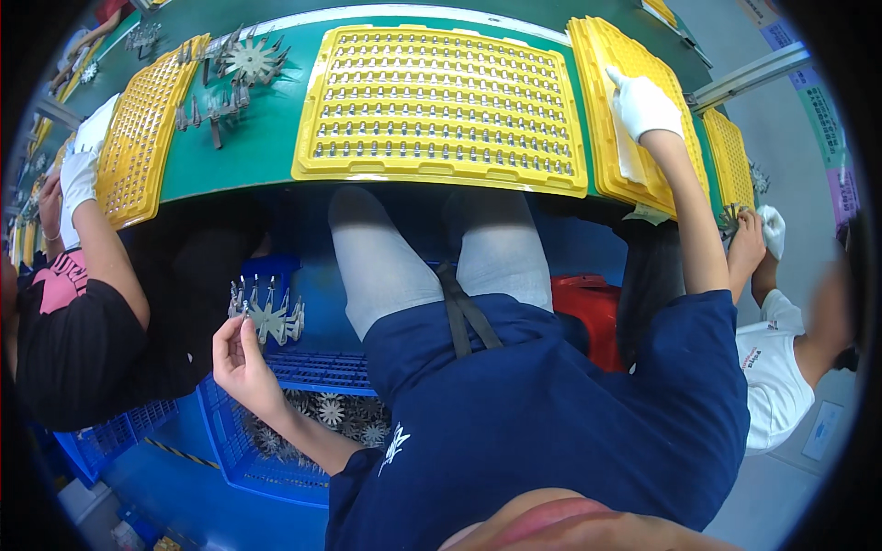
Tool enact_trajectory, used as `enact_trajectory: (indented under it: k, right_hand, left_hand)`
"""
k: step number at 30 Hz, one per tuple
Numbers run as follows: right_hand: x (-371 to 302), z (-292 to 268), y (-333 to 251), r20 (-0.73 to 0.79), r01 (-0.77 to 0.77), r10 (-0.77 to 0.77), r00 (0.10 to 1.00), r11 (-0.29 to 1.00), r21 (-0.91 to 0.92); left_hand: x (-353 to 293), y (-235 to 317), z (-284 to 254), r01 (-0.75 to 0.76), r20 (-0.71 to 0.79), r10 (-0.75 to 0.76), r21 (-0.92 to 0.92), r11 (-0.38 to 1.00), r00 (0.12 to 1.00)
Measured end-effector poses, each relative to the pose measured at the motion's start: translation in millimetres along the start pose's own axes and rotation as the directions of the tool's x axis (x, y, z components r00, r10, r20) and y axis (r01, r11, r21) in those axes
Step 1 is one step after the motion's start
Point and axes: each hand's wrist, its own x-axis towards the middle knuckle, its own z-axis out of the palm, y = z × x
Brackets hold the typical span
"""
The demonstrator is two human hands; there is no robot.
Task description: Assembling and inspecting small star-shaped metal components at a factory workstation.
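My bare left hand [241, 363] is at my left side, thumb and forefinger pinched on an outer prong of a star-shaped metal rack [269, 321]. Upright prongs with small silver tips ring this rack. My right hand [646, 106], in a white glove, is over a stack of yellow trays [602, 50] at the right of the table. A white cloth [628, 158] hangs from under its fingers along the tray. Straight ahead lies a yellow tray [441, 170] with rows of small silver pins.
More metal star racks [250, 60] stand on the green table [197, 170], beside another yellow tray [138, 138]. Below my left forearm, a blue basket [216, 427] holds several star racks. People work at my left [92, 321] and right [772, 367]. A red stool [588, 317] is by my leg.
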Motion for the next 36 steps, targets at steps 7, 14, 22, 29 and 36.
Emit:
enact_trajectory:
  k: [7,14,22,29,36]
  right_hand:
    - [-8.3,3.6,-1.1,0.027,0.049,-0.050,0.998,0.998,0.035]
    - [-58.8,-33.8,-26.6,-0.065,0.109,-0.103,0.993,0.990,0.094]
    - [-80.9,-1.7,-27.0,-0.124,0.605,-0.632,0.765,0.640,0.475]
    - [-70.2,4.9,-20.3,-0.107,0.650,-0.713,0.693,0.554,0.520]
    - [-76.4,-10.1,-18.2,-0.054,0.697,-0.745,0.665,0.593,0.404]
  left_hand:
    - [0.4,6.4,4.6,0.000,0.027,0.000,0.002,1.000,1.000]
    - [-0.5,10.7,8.7,-0.001,0.037,0.001,0.000,1.000,0.999]
    - [14.6,43.0,37.4,-0.079,0.177,0.070,0.044,0.996,0.982]
    - [25.0,93.9,79.0,-0.018,0.349,0.071,-0.152,0.988,0.934]
    - [37.0,130.1,114.7,0.040,0.511,0.148,-0.338,0.940,0.846]
